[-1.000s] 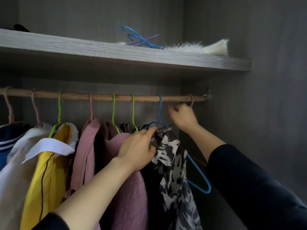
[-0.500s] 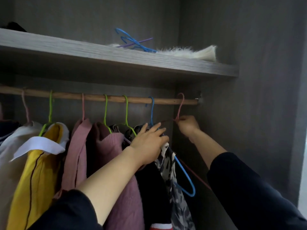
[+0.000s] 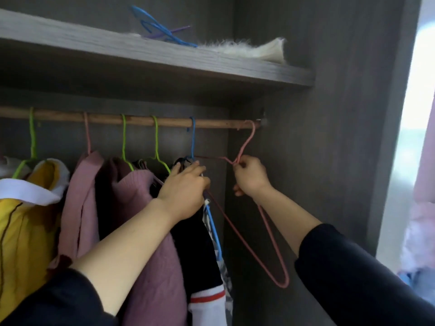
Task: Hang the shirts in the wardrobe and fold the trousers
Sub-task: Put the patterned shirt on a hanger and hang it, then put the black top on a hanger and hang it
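A wooden rail point(image 3: 219, 123) crosses the wardrobe with several hangers on it. My right hand point(image 3: 250, 177) pinches the neck of an empty pink hanger point(image 3: 270, 234), whose hook sits at the rail's right end. My left hand point(image 3: 184, 192) rests with fingers extended against the dark clothes point(image 3: 200, 243) under a blue hanger point(image 3: 192, 140). Left of that hang a mauve knit top point(image 3: 150, 231), a pink garment point(image 3: 77, 198) and a yellow and white shirt point(image 3: 26, 220).
A grey shelf point(image 3: 141, 57) above the rail carries loose blue and purple hangers point(image 3: 162, 31) and a white furry item point(image 3: 254, 49). The wardrobe's side wall point(image 3: 329, 137) stands close on the right. Bright light and pink fabric point(image 3: 423, 184) show at the far right.
My right hand has come down from the rail to the pink hanger's neck, and the hanger now hangs tilted toward me. My left hand moved up against the dark clothes.
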Available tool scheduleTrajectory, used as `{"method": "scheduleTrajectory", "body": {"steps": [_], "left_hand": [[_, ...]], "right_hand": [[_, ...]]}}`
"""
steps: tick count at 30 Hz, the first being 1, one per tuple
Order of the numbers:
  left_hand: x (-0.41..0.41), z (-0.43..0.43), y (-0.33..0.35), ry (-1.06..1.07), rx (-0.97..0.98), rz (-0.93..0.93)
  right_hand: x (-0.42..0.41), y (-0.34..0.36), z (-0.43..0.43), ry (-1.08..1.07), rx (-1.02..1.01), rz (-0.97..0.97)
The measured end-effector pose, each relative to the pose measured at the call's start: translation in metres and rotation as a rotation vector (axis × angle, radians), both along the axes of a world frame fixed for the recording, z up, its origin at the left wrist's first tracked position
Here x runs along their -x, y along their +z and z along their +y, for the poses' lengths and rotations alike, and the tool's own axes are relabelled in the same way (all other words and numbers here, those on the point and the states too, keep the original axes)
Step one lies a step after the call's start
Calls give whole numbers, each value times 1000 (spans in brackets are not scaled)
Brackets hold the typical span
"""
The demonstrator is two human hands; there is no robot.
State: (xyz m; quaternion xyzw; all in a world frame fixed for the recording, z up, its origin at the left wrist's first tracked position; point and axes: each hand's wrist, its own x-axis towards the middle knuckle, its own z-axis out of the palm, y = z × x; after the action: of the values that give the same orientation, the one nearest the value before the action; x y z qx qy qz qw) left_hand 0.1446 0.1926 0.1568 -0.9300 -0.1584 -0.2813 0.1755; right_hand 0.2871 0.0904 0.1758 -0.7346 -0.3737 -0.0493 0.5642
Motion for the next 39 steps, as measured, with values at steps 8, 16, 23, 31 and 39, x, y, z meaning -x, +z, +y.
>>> {"method": "scheduleTrajectory", "body": {"steps": [8, 16, 23, 31, 39], "left_hand": [[12, -53, -5, -206, 137, -129], [53, -140, -86, -663, 373, -245], [104, -263, -183, -893, 631, 99], [211, -450, -259, -1117, 635, 576], [395, -643, -298, -1453, 513, 844]], "right_hand": [[67, -43, -86, -130, -36, 191], [178, -127, -216, -606, 58, 71], [316, -199, -352, -777, 192, 304], [506, -252, -495, -1159, 242, 595], [738, -278, -626, -1548, 73, 761]]}}
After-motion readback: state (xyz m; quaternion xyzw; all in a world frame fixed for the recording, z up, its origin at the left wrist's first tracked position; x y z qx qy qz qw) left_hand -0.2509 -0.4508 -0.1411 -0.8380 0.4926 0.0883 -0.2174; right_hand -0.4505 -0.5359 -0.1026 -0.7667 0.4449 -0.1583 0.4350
